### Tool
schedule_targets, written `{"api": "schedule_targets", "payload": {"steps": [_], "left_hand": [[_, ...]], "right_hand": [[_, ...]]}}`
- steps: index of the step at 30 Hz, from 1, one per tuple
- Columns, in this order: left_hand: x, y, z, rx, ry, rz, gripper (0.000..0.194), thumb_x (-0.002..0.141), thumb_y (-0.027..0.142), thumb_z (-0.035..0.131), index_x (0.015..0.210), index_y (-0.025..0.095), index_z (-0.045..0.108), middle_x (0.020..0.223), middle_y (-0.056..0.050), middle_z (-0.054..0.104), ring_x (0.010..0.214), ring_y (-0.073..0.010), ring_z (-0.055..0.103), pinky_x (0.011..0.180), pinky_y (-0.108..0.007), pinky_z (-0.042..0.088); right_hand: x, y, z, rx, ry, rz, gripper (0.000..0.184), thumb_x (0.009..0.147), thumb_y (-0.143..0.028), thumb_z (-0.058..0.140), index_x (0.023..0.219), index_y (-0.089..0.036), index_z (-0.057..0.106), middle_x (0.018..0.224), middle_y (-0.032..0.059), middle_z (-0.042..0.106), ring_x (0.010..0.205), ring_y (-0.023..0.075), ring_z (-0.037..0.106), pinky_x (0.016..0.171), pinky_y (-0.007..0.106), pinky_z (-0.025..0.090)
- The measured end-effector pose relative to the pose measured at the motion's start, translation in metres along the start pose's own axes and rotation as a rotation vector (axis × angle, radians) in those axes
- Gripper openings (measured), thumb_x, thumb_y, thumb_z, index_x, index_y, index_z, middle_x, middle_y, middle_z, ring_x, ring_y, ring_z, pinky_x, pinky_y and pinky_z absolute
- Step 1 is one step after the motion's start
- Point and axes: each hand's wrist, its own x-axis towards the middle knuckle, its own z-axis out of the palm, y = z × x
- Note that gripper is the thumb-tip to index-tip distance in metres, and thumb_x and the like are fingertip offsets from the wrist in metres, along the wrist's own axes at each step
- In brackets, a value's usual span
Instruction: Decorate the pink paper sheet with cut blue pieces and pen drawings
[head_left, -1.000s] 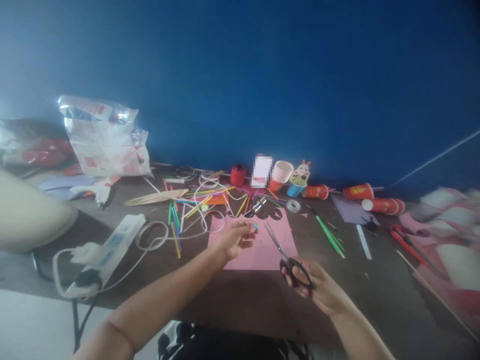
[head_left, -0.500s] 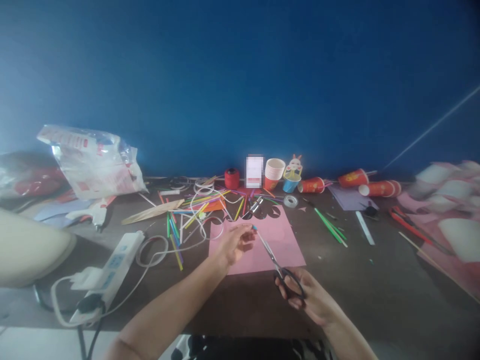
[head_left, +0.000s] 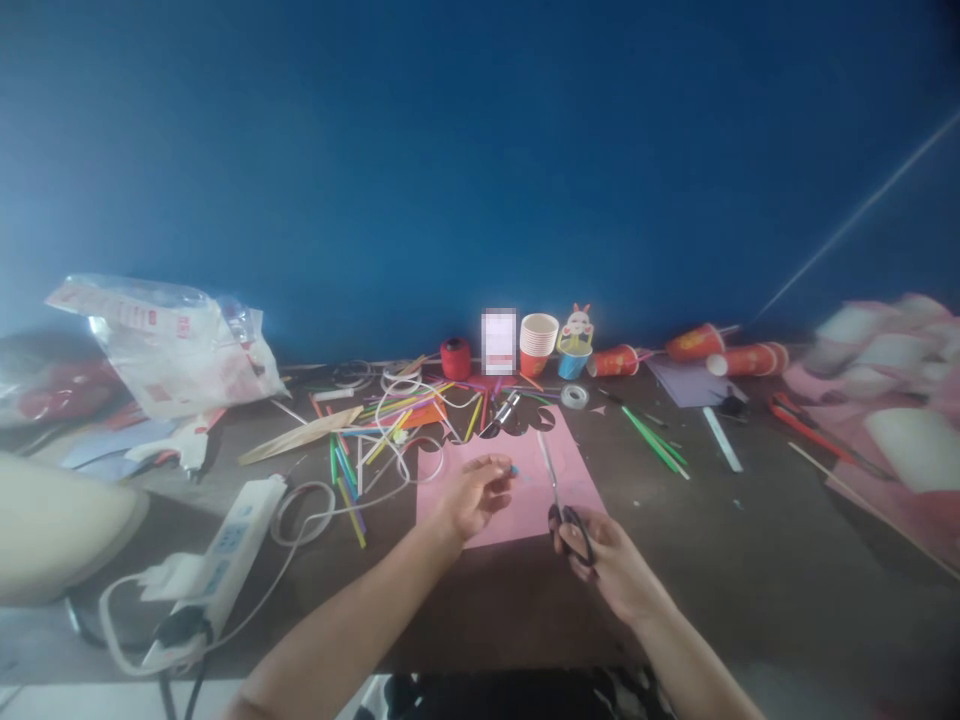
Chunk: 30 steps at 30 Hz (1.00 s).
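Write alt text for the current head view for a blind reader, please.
A person's right hand holds scissors and the left hand apparently a small blue piece, over a pink sheet with cutouts along its far edge. Colored straws and a white power strip lie on the dark table.

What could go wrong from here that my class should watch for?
The scissors in the right hand are close to the left hand, so a slip might nick a finger. The blue piece that the left hand pinches could drop onto the pink sheet below. The white cord lies beside the left forearm, which might snag it.
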Motion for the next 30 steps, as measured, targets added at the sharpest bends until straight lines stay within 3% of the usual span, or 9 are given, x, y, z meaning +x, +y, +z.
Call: {"api": "schedule_targets", "payload": {"steps": [4, 9, 17, 21, 27, 30], "left_hand": [[-0.006, -0.010, 0.012, 0.057, -0.074, 0.067, 0.028, 0.057, 0.019, 0.074, 0.082, 0.013, 0.066, 0.070, -0.002, 0.061, 0.057, -0.0084, 0.052, 0.047, -0.019, 0.043], [-0.004, -0.020, 0.012, 0.327, -0.083, 0.241, 0.018, 0.063, 0.024, 0.070, 0.077, 0.013, 0.067, 0.071, -0.003, 0.061, 0.061, -0.0108, 0.053, 0.052, -0.022, 0.047], [-0.004, -0.023, 0.004, 0.632, -0.084, 0.440, 0.009, 0.068, 0.023, 0.066, 0.072, 0.015, 0.068, 0.065, -0.003, 0.063, 0.057, -0.0110, 0.053, 0.053, -0.021, 0.042], [-0.012, -0.020, 0.007, 0.769, -0.126, 0.504, 0.009, 0.072, 0.021, 0.061, 0.072, 0.018, 0.070, 0.071, -0.004, 0.067, 0.067, -0.0134, 0.059, 0.062, -0.021, 0.043], [-0.012, -0.024, -0.001, 0.845, -0.179, 0.487, 0.015, 0.071, 0.017, 0.060, 0.081, 0.021, 0.072, 0.075, -0.002, 0.069, 0.068, -0.0144, 0.060, 0.062, -0.021, 0.041], [-0.007, -0.024, -0.002, 0.669, -0.154, 0.367, 0.009, 0.065, 0.015, 0.066, 0.072, 0.017, 0.071, 0.070, -0.003, 0.068, 0.066, -0.0138, 0.058, 0.060, -0.021, 0.041]], "right_hand": [[0.012, -0.003, 0.016, -0.049, 0.192, -0.204, 0.035, 0.062, -0.039, 0.076, 0.083, -0.017, 0.061, 0.072, 0.0008, 0.060, 0.054, 0.0094, 0.046, 0.045, 0.020, 0.035], [0.026, 0.003, 0.024, -0.126, 0.344, -0.331, 0.031, 0.067, -0.036, 0.072, 0.089, -0.019, 0.057, 0.073, 0.0003, 0.062, 0.062, 0.0134, 0.053, 0.058, 0.025, 0.042], [0.029, 0.000, 0.023, -0.350, 0.386, -0.383, 0.026, 0.068, -0.036, 0.070, 0.082, -0.019, 0.055, 0.066, -0.0007, 0.060, 0.058, 0.0138, 0.053, 0.054, 0.025, 0.041], [0.025, -0.005, 0.024, -0.352, 0.385, -0.322, 0.025, 0.068, -0.038, 0.069, 0.076, -0.019, 0.054, 0.057, -0.0025, 0.055, 0.051, 0.0123, 0.050, 0.049, 0.024, 0.040], [0.024, 0.005, 0.017, -0.189, 0.303, -0.220, 0.033, 0.068, -0.042, 0.069, 0.083, -0.019, 0.051, 0.059, -0.0037, 0.054, 0.043, 0.0076, 0.039, 0.038, 0.020, 0.033], [0.022, 0.005, 0.013, -0.127, 0.297, -0.219, 0.037, 0.067, -0.043, 0.070, 0.087, -0.019, 0.051, 0.065, -0.0020, 0.056, 0.046, 0.0078, 0.041, 0.039, 0.019, 0.035]]}}
